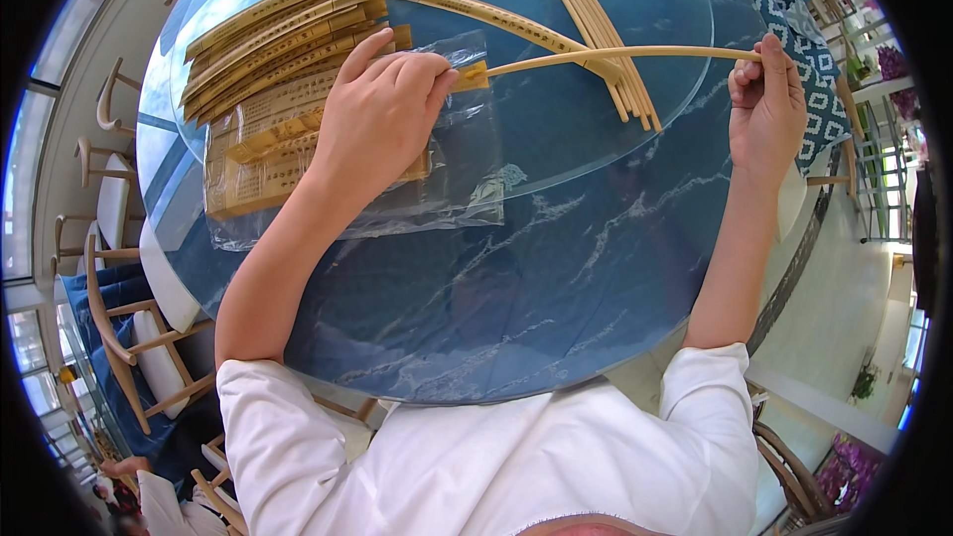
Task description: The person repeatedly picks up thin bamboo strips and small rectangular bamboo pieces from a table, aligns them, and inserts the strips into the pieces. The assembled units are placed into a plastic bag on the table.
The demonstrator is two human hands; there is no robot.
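A round, dark blue marble-patterned bench (516, 278) fills the view, with a raised round glass turntable (635, 10) on its far half.

The left hand (382, 109) lies knuckles up at about 10 o'clock from the bench's middle, fingers curled together and pressing down on a clear, crinkled plastic bag (467, 179). The bag holds a stack of flat, pale tan bamboo strips (263, 154) that bear dark markings too small to read. The fingertips (442, 74) close on the near end of a long, thin, pale bamboo strip (615, 56), right at the mouth of the bag.

That long strip runs from the left hand toward 3 o'clock, bowed slightly upward, to the right hand (766, 99). The right hand sits at about 2 o'clock near the bench's rim, fingers clamped around the strip's far end, thumb toward the viewer.

Beyond the left hand, toward 11 o'clock, a loose fan of wider tan bamboo strips (283, 25) rests on the turntable, touching the bag. At 12 o'clock, one marked bamboo strip (496, 15) lies slantwise, and just beside it a bundle of plain narrow bamboo sticks (601, 35) crosses under the held strip.

Wooden chairs with white cushions (129, 268) stand at 9 o'clock, well apart from the hands. A blue and white patterned cloth (794, 10) lies at 1 o'clock.
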